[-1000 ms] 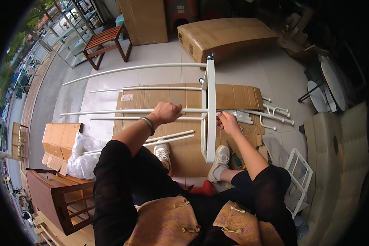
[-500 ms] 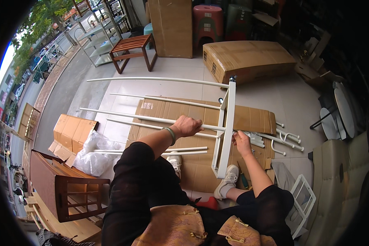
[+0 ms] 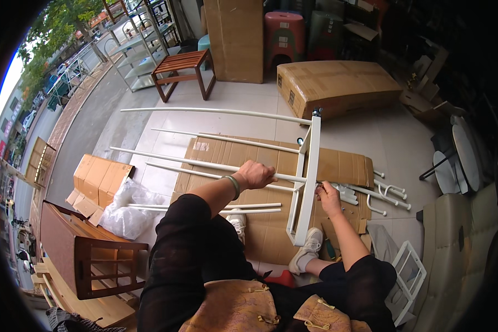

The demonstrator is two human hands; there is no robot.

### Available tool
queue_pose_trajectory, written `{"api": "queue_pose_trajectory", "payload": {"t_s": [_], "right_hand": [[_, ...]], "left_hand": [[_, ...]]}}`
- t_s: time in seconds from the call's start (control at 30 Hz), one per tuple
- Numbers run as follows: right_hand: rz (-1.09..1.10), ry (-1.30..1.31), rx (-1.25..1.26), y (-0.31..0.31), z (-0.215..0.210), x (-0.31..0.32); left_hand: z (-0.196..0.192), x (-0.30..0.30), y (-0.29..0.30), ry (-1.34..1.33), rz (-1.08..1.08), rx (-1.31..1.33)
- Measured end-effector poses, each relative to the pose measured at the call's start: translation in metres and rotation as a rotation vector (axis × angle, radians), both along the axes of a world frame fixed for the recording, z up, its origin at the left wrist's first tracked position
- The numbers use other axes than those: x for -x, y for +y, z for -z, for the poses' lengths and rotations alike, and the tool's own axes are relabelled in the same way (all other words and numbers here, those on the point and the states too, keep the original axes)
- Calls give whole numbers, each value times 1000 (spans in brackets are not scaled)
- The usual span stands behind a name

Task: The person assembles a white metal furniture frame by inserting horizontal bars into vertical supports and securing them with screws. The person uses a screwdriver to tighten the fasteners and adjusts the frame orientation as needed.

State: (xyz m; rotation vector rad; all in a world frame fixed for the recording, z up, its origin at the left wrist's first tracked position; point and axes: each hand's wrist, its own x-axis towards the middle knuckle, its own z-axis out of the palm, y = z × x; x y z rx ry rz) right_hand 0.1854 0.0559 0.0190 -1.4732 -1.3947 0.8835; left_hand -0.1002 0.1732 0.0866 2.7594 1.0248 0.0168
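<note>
My left hand (image 3: 256, 174) is wrapped round a white metal pole (image 3: 205, 165), close to where it meets a white rectangular frame (image 3: 308, 193). Several long poles run leftward from this frame, which stands on edge. At the frame's outer side, by the end of the held pole, the fingers of my right hand (image 3: 328, 197) are pinched together. Whatever they hold is too small or hidden to make out. A dark cap (image 3: 317, 112) tops the frame's far corner. Beneath everything lies a flattened cardboard sheet (image 3: 265, 232).
Two loose white poles (image 3: 254, 209) lie near my feet beside crumpled clear plastic (image 3: 128, 213). White bent tubes (image 3: 390, 193) rest on the right. A screwdriver-like green handle (image 3: 330, 248) lies by my shoe. Beyond stand a wooden stool (image 3: 182, 63) and a large carton (image 3: 337, 83).
The whole view has shifted slightly, so everything sits a little lower. Both hands keep about the same places on the pole and at the frame.
</note>
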Motion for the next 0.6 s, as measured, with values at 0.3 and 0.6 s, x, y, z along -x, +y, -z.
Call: {"api": "queue_pose_trajectory", "payload": {"t_s": [0.3,0.6], "right_hand": [[99,-244,-296,14,8,6],[-72,234,115,2,1,-7]], "left_hand": [[-2,2,-2,-23,13,-1],[0,2,-2,-57,28,-6]]}}
